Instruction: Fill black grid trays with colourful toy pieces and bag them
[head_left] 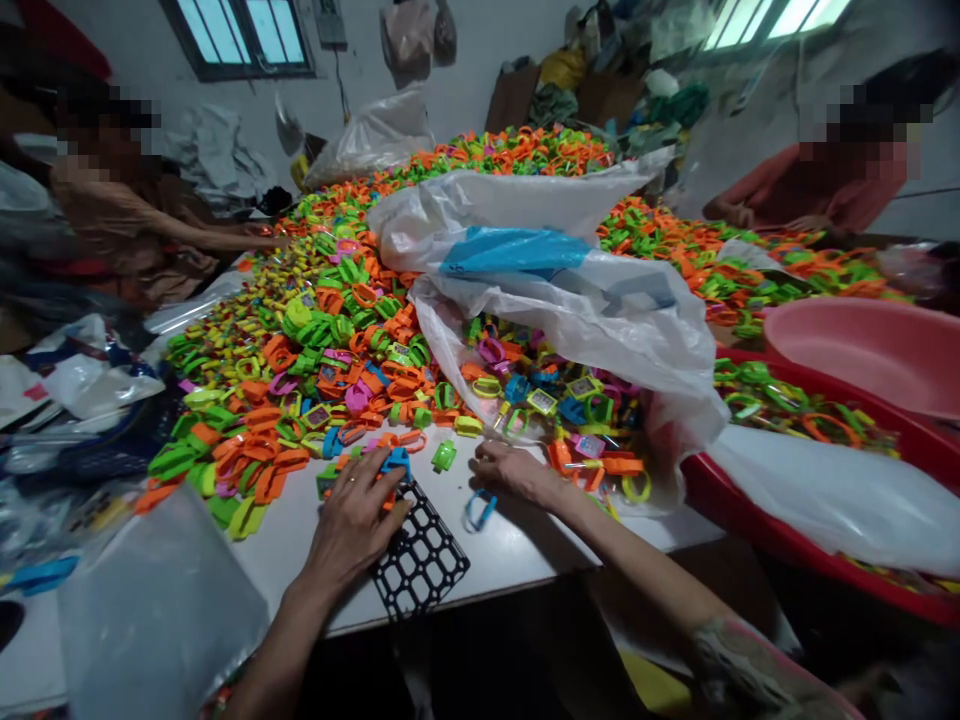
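My left hand point(352, 520) lies on the upper end of a black plastic grid tray point(421, 565) at the table's front edge, fingers spread toward a blue plastic piece point(395, 460). My right hand point(504, 467) rests knuckles-up on the white table point(510, 550) just right of a green plastic piece point(444, 456), its fingers curled by the heap; I cannot see whether it holds anything. A blue ring-shaped piece point(480, 510) lies between the hands. A big heap of orange, green, pink and blue plastic pieces point(315, 370) covers the table beyond.
A large white and blue plastic sack point(540, 270) spills pieces mid-table. A red tub point(795, 540) with a pink basin point(870, 350) stands right. A clear bag point(157, 610) lies front left. Two other people sit at the far left point(127, 230) and far right point(817, 185).
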